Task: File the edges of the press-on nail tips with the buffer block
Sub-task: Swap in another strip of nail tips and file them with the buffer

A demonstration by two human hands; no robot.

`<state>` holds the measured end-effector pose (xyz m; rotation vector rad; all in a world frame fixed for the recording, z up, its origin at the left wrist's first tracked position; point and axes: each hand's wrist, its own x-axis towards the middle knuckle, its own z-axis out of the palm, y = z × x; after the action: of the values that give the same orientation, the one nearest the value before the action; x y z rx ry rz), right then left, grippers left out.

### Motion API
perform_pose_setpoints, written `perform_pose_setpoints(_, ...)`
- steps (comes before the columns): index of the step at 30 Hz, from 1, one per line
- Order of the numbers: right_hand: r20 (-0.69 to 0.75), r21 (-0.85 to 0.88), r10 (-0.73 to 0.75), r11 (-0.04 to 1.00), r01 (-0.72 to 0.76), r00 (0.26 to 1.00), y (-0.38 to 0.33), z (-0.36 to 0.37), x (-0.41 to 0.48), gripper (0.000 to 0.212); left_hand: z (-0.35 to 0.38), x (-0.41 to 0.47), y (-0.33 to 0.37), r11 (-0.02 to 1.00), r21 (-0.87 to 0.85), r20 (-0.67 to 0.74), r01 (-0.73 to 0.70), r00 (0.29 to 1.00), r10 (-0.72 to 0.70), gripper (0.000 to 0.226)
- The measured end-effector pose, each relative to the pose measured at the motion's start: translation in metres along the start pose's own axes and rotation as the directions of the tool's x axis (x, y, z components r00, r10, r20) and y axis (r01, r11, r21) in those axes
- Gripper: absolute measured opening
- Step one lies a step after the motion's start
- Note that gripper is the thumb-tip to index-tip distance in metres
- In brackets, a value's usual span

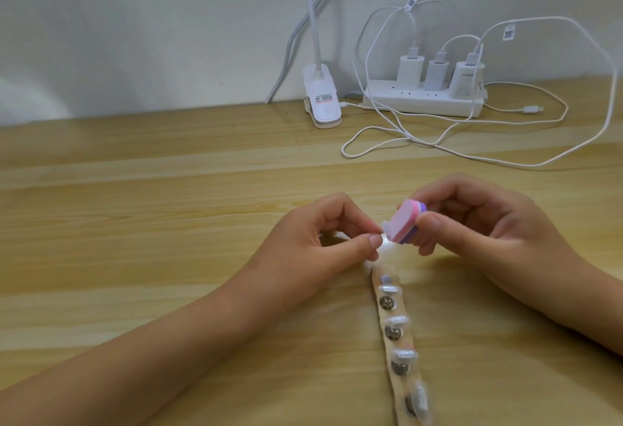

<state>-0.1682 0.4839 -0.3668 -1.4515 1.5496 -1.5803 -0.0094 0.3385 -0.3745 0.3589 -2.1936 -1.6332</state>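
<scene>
The left hand [323, 237] hovers just above the wooden surface [168, 223], its thumb and forefinger curled together and pinching a small clear nail tip [386, 229]. The right hand [488, 220] grips the buffer block [409, 221], a pink, white and purple block, between thumb and curled fingers. The block is tilted, and its pink face touches the edge of the pinched tip. Just below the hands, a tan strip [376, 279] lies flat on the surface and runs toward the bottom edge of the view. It carries a row of round metal studs [387, 302] and four more clear tips [397, 320] spaced along it. Both forearms rest low over the surface on either side of the strip. At the back, against the wall, stand a white lamp clip [322, 102] and a power strip [421, 103] with three chargers [409, 71] plugged in, with white cables [381, 142] looping across the surface.
</scene>
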Motion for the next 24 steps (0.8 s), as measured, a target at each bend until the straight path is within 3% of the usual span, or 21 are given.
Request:
perform_pose_setpoints(15,0.055,-0.01,0.037,0.999,-0.037,0.998,-0.0004,0.0018,-0.0003,0.017,-0.0001,-0.0001,0.0022,0.999,0.032,0.003,-0.005,1.0,0.004,0.008)
perform_pose_setpoints(24,-0.011,-0.03,0.004,1.0,-0.004,1.0,-0.0005,0.0022,-0.0001,0.018,-0.0004,-0.0001,0.0019,0.999,0.037,-0.003,0.001,1.0,-0.001,0.007)
